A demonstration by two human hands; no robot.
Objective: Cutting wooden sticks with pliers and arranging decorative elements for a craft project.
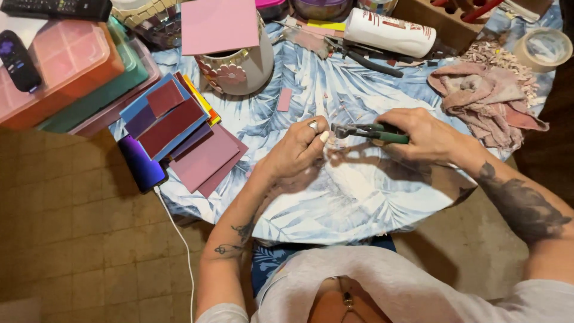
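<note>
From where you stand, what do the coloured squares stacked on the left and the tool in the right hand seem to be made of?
The stacked squares look like glass or glazed tile: flat, hard-edged, smooth sheets in maroon, pink and blue; which of the two I cannot tell. The tool in the right hand seems to be metal nippers: grey jaws, with green handles that look plastic- or rubber-coated.

Blue-and-white leaf-print tablecloth (335,203), green-handled nippers (373,131), maroon tiles (179,128).
</note>
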